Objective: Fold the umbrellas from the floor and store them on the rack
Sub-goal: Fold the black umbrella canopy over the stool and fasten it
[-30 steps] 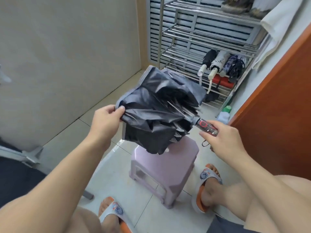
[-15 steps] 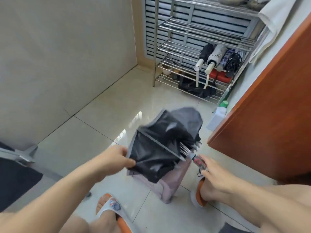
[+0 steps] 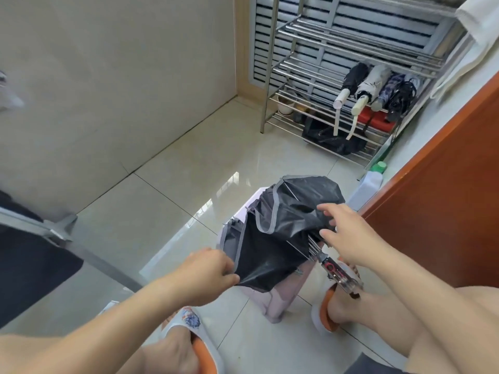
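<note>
A collapsed black umbrella (image 3: 275, 233) with a grey hem lies loosely bunched over a pale pink stool (image 3: 278, 300). Its clear handle with red parts (image 3: 337, 275) points toward my right foot and no hand holds it. My left hand (image 3: 208, 268) pinches the canopy's lower edge. My right hand (image 3: 348, 233) hovers with spread fingers over the canopy near the rib tips, touching the fabric. The steel rack (image 3: 318, 44) stands at the back, with several folded umbrellas (image 3: 372, 85) lying on a middle shelf.
A white bottle with a green cap (image 3: 370, 182) stands by the orange-brown door (image 3: 442, 184) on the right. A black bag (image 3: 332, 136) and a red box (image 3: 375, 120) sit low in the rack. My slippered feet flank the stool. A dark object lies at left.
The umbrella has come down from chest height onto the stool. My right hand has let go of the handle and moved up to the canopy. My left hand kept its pinch on the fabric.
</note>
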